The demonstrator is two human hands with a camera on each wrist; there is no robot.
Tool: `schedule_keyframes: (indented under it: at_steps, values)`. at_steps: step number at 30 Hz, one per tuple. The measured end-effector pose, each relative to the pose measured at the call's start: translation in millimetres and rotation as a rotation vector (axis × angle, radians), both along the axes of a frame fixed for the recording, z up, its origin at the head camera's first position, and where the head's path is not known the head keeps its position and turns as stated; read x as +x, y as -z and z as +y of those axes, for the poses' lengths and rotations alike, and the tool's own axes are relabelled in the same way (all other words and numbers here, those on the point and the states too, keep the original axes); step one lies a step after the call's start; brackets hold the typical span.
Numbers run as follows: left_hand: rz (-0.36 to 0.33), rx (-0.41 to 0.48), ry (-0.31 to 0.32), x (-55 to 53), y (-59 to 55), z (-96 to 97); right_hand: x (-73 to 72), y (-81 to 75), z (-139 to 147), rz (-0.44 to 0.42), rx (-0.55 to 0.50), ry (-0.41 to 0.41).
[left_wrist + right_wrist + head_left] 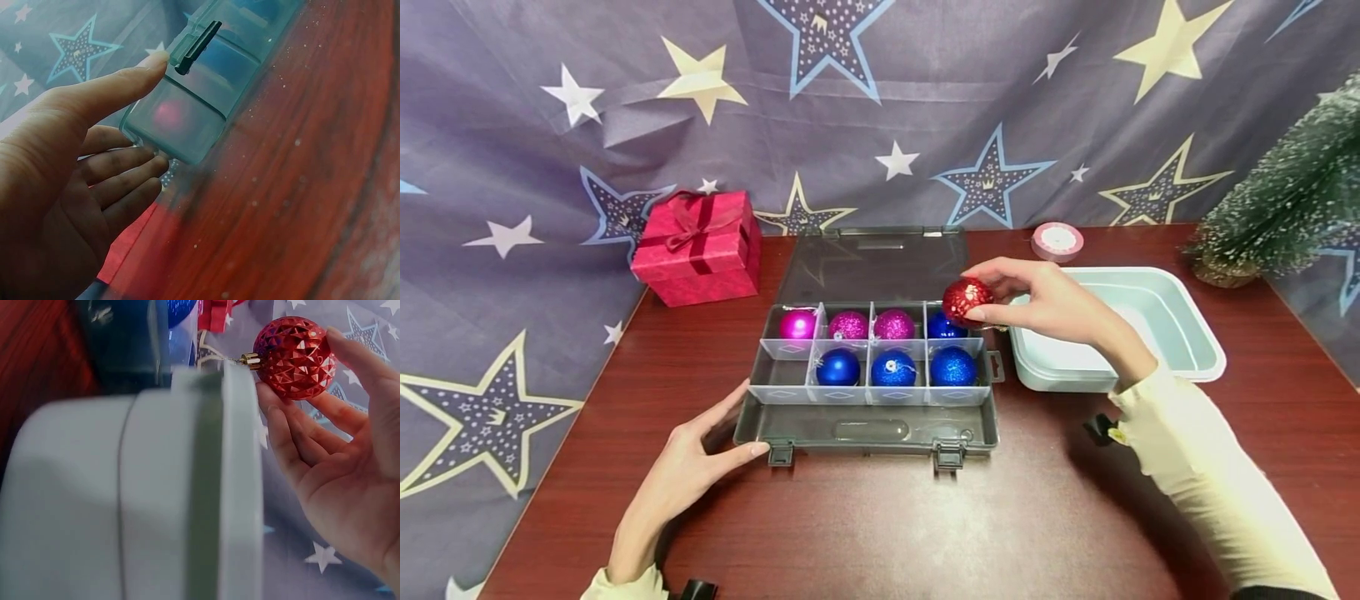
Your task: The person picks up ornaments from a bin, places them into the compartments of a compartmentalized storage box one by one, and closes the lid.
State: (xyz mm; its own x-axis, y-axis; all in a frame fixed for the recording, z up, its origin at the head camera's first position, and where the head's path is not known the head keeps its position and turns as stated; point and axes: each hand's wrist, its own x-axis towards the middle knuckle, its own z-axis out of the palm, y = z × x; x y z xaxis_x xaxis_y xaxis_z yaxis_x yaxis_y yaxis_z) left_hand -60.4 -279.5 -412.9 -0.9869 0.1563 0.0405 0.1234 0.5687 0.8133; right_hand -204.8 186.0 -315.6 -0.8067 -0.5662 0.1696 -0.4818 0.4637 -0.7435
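Observation:
Between thumb and fingers my right hand (1051, 302) holds a red faceted Christmas ball (967, 301) with a gold cap, above the back right compartment of a divided plastic box (868, 395). A blue ball (945, 325) in that compartment is partly hidden beneath it. Pink and magenta balls (848, 326) fill the rest of the back row. In the front row three blue balls (892, 367) sit to the right, and the left compartment holds none. My left hand (688, 467) touches the box's front left corner, thumb by a latch, fingers extended along the side.
A pale plastic basin (1206, 354) stands right of the box, under my right forearm. Behind it lies a pink ribbon roll (1057, 242). A red gift box (698, 250) sits at the back left, a small frosted tree (1277, 192) at the right. The box's lid (880, 267) leans back, raised.

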Motion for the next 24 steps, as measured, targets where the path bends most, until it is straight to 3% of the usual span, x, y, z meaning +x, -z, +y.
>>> schedule_keyframes:
  at_steps: [13,24]
  values:
    - [-0.009,0.009,-0.008,0.4,-0.3,1.1,-8.8,2.0,-48.9,-0.020,0.000,-0.071]
    - [-0.008,-0.015,-0.005,0.1,-0.7,0.6,-17.1,6.9,-88.3,-0.022,-0.039,-0.182]
